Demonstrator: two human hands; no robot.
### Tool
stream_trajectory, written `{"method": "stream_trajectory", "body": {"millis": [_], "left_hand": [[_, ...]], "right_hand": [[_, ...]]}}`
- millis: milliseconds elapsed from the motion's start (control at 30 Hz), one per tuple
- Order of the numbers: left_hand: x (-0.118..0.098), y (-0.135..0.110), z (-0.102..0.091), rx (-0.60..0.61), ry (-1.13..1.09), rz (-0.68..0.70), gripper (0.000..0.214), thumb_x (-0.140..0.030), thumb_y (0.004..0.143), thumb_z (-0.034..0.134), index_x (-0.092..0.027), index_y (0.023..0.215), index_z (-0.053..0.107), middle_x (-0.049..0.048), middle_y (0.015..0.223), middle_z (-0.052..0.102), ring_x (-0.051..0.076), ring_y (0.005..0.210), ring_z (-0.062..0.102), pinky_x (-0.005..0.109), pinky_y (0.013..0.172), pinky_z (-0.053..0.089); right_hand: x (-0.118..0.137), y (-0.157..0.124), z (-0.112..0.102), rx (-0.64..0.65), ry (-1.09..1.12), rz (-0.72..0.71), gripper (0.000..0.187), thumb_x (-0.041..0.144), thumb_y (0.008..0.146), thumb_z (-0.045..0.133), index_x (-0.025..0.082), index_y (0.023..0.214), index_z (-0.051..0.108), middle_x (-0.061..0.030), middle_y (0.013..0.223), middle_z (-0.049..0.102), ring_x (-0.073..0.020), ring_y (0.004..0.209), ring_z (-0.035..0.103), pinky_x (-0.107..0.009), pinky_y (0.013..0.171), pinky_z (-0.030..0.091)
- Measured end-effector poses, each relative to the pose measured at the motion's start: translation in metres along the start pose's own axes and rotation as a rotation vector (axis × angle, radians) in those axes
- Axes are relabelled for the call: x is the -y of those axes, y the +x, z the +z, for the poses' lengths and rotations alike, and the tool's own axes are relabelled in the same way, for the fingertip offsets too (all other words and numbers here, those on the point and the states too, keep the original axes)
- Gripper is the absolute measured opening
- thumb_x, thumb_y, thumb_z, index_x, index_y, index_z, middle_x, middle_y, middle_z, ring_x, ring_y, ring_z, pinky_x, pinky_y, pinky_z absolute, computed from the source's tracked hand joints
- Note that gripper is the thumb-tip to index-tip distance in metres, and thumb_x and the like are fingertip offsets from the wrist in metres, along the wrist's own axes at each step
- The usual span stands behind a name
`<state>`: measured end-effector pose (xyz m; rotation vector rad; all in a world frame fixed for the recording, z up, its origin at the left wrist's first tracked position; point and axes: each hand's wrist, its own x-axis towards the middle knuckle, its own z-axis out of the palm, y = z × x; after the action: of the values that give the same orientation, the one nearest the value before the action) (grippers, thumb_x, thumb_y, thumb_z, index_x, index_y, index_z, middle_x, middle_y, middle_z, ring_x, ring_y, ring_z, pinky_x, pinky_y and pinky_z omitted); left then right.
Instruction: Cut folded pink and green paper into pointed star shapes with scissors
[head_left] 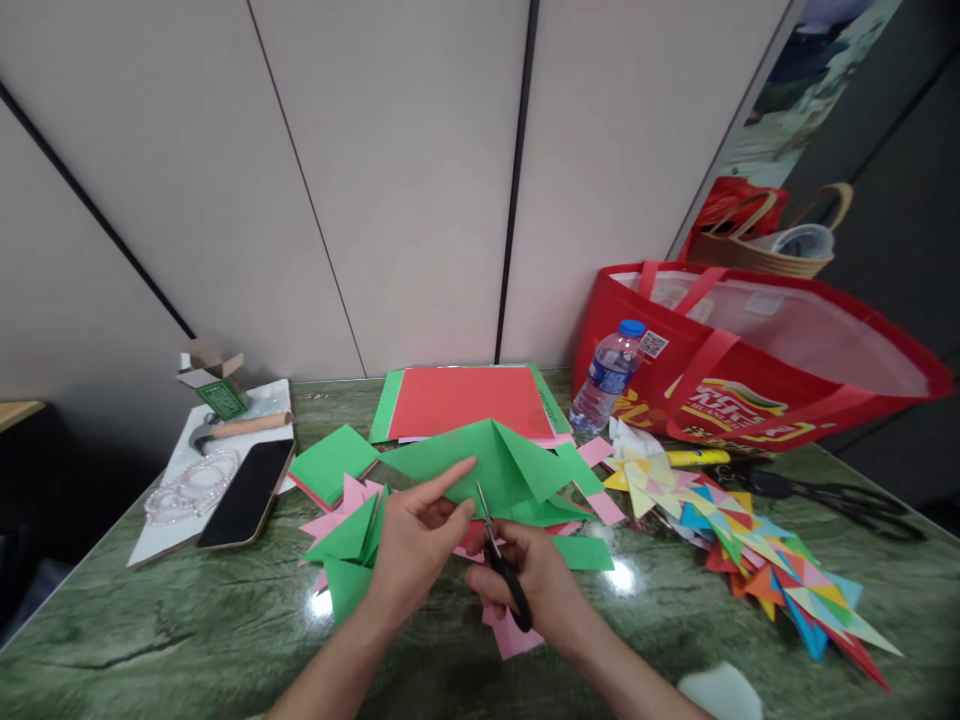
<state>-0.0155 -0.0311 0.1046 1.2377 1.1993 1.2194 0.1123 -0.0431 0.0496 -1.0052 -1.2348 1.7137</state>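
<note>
A folded sheet of green paper [499,465] spreads out in front of both hands, with creases fanning from its top point. My left hand [416,540] grips its near left edge, index finger lying over the paper and thumb below. In my right hand [536,575] is a pair of scissors [514,590] with black handles, its fingers through the loops. The blades point up and away, against the near edge of the green paper. Folded green pieces [349,545] and pink pieces [510,635] lie around and under the hands.
Red sheets [469,400] lie at the back by the wall. On the left are a phone [247,495], a hammer [240,427] and a small box [214,380]. To the right stand a water bottle [606,380] and red bag [750,370], near colourful folded papers [757,560] and black scissors [832,495].
</note>
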Motion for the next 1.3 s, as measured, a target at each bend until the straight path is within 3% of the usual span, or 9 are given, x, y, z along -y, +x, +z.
{"method": "stream_trajectory", "body": {"millis": [300,467,633,833,1067,1167,1300], "left_hand": [[-0.005,-0.001,-0.002,-0.008,0.031,0.05,0.051,-0.021,0.071,0.063,-0.013,0.121,0.058,-0.007,0.048,0.032,0.007,0.048,0.021,0.02,0.041,0.017],[-0.003,0.002,-0.011,-0.121,0.059,0.121,0.043,-0.028,0.073,0.064,-0.017,0.115,0.063,-0.008,0.05,0.018,0.007,0.049,0.013,0.021,0.041,0.01],[-0.002,0.005,-0.014,-0.12,0.104,0.127,0.034,-0.026,0.07,0.066,-0.017,0.103,0.07,-0.0071,0.049,0.025,0.007,0.048,0.014,0.021,0.04,0.013],[-0.003,0.005,-0.014,-0.101,0.121,0.125,0.032,-0.023,0.069,0.067,-0.019,0.1,0.071,-0.0065,0.049,0.038,0.006,0.046,0.017,0.019,0.039,0.02],[-0.002,0.003,-0.01,-0.023,0.118,0.072,0.036,-0.023,0.068,0.066,-0.018,0.104,0.069,-0.0027,0.056,0.057,0.006,0.043,0.036,0.018,0.043,0.034],[-0.004,0.002,-0.008,-0.02,0.137,0.068,0.038,-0.022,0.069,0.065,-0.017,0.106,0.068,-0.0036,0.051,0.054,0.006,0.04,0.035,0.018,0.04,0.033],[-0.005,0.002,-0.009,-0.032,0.175,0.091,0.038,-0.022,0.068,0.065,-0.016,0.106,0.069,-0.0067,0.042,0.04,0.005,0.039,0.022,0.018,0.036,0.02]], "right_hand": [[0.0,0.0,0.0,-0.023,-0.022,-0.016,0.04,0.048,0.057,0.074,0.016,0.071,0.054,0.0061,0.04,0.052,-0.0078,0.032,0.044,-0.018,0.033,0.034],[-0.006,0.002,0.001,-0.032,-0.007,-0.009,0.042,0.048,0.056,0.075,0.015,0.071,0.054,0.0058,0.041,0.053,-0.0073,0.032,0.046,-0.017,0.033,0.035],[-0.013,0.004,-0.001,-0.01,0.005,-0.018,0.041,0.046,0.057,0.075,0.015,0.073,0.054,0.0046,0.044,0.056,-0.0076,0.033,0.047,-0.017,0.034,0.035],[-0.001,0.001,0.0,0.006,0.025,-0.033,0.041,0.039,0.055,0.079,0.013,0.078,0.058,0.0042,0.052,0.056,-0.0074,0.041,0.046,-0.018,0.04,0.035],[0.011,-0.002,0.003,-0.038,0.03,-0.04,0.038,0.038,0.051,0.079,0.014,0.067,0.054,0.0025,0.058,0.052,-0.0083,0.05,0.041,-0.02,0.047,0.033],[0.012,-0.003,0.004,-0.039,0.007,-0.041,0.038,0.039,0.051,0.079,0.015,0.066,0.053,0.0036,0.056,0.05,-0.0088,0.05,0.039,-0.021,0.046,0.032],[0.011,-0.003,0.003,-0.046,-0.016,-0.045,0.039,0.042,0.051,0.078,0.017,0.061,0.05,0.0056,0.052,0.045,-0.0082,0.048,0.036,-0.02,0.044,0.029]]}}
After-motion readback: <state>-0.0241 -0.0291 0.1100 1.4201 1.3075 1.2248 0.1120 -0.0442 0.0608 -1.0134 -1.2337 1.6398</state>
